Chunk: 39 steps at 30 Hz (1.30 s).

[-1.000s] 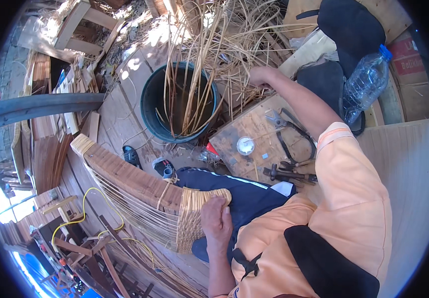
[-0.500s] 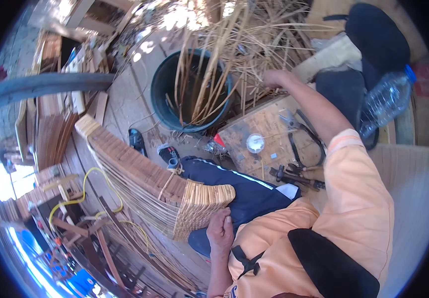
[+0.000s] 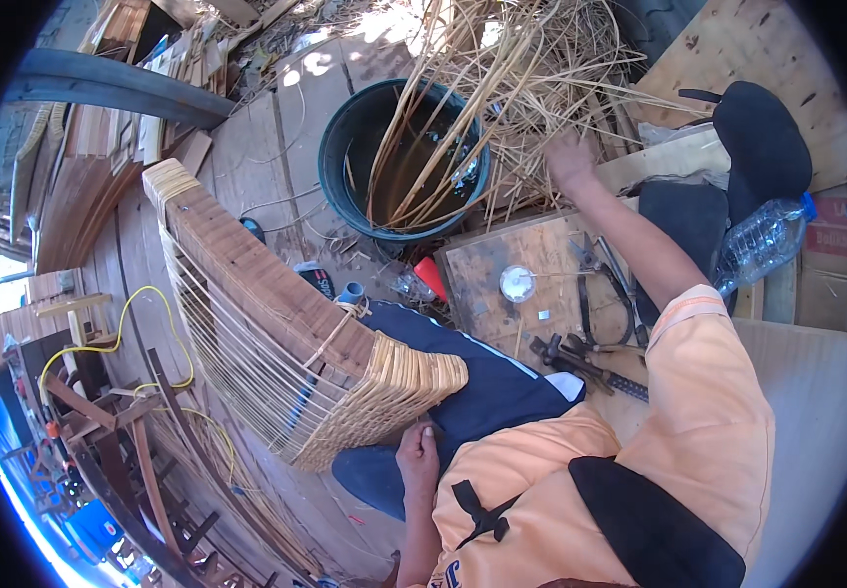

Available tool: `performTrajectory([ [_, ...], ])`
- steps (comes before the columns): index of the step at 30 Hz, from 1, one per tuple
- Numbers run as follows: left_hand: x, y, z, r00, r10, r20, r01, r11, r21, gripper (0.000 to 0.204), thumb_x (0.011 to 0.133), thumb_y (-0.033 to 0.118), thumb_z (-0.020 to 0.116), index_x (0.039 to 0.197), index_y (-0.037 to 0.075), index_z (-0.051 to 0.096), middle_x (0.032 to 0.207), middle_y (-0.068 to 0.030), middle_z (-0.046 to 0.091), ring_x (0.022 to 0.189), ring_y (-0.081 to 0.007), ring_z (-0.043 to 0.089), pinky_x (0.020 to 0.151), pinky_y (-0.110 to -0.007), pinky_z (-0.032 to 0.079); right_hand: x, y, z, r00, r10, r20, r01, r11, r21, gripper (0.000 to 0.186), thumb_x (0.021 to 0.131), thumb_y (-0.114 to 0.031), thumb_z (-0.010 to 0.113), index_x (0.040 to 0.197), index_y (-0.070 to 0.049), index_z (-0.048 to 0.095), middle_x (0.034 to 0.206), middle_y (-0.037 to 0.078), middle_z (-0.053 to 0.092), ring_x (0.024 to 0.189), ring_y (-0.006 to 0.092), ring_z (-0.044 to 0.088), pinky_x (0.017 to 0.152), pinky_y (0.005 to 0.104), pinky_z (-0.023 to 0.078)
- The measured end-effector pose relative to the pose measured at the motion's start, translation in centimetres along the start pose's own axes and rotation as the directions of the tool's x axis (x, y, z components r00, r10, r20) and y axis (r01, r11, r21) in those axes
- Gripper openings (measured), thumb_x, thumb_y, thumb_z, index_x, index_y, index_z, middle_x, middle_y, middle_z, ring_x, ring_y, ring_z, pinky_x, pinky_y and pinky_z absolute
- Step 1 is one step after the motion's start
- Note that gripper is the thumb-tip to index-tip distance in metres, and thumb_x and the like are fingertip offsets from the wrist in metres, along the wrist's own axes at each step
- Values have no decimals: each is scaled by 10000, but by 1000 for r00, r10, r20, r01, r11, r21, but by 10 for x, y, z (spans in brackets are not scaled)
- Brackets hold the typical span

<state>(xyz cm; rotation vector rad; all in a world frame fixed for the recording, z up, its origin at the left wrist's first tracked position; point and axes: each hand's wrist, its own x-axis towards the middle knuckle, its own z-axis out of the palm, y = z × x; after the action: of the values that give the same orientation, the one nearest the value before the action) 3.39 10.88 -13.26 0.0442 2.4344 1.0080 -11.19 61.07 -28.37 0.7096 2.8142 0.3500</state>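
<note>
A curved wooden frame (image 3: 260, 284) strung with pale cane, its right end closely woven (image 3: 414, 377), rests across my legs in dark trousers. Just below that woven end is my left hand (image 3: 417, 454), fingers curled closed; whatever is inside them is hidden. My right arm stretches up to a tangled heap of rattan strips (image 3: 531, 69), with my right hand (image 3: 569, 162) at the heap's lower edge, its fingers blurred among the strips. Beside it, a green bucket (image 3: 335, 176) holds brownish water and several long strips leaning out of it.
A wooden board (image 3: 473, 274) carries a white tub (image 3: 517, 283), pliers and hammer-like tools (image 3: 580, 365). A plastic bottle (image 3: 762, 240) and black pads (image 3: 757, 142) lie right. Curved wood pieces (image 3: 100, 196), a bent pipe (image 3: 120, 83) and a yellow cord (image 3: 178, 333) are left.
My left hand has come off the woven end and now sits below it. My right hand has shifted within the strip heap. The view has turned slightly.
</note>
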Motion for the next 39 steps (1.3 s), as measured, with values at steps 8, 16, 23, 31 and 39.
performTrajectory([
  [8,10,-18,0,999,-49,15,49,999,-6,166,896,95,534,981,-8,632,899,-170,642,832,-277,635,773,-341,486,-2,-23,6,795,-368,482,22,812,583,285,822,-104,513,1081,-26,603,1114,264,593,1047,379,585,871,411,468],
  [16,9,-39,3,998,-47,-31,45,998,-50,194,897,128,538,981,-16,638,899,-184,648,834,-297,640,773,-349,485,-1,30,-11,887,-34,460,-412,390,823,210,816,-58,444,938,-6,607,712,105,640,603,217,635,538,349,502],
  [23,10,-35,0,996,-83,25,84,996,-11,215,898,141,525,995,-14,639,919,-192,651,854,-306,642,779,-356,485,-46,5,-83,986,117,120,-167,736,656,233,859,-214,497,854,-39,651,866,214,647,841,393,624,741,469,488],
  [31,12,-26,-1,996,-81,28,80,996,45,207,895,149,529,974,-7,640,899,-204,643,832,-331,634,752,-373,484,-93,-8,-145,833,-390,393,241,894,376,223,729,-100,537,855,-7,697,890,194,672,865,320,659,743,405,523],
  [39,12,-6,-1,999,-43,25,40,993,108,192,893,157,542,963,11,646,865,-198,642,798,-333,633,734,-383,487,-97,27,-148,756,-557,345,142,653,744,217,776,-124,522,907,-33,670,770,139,667,706,274,649,643,374,501],
])
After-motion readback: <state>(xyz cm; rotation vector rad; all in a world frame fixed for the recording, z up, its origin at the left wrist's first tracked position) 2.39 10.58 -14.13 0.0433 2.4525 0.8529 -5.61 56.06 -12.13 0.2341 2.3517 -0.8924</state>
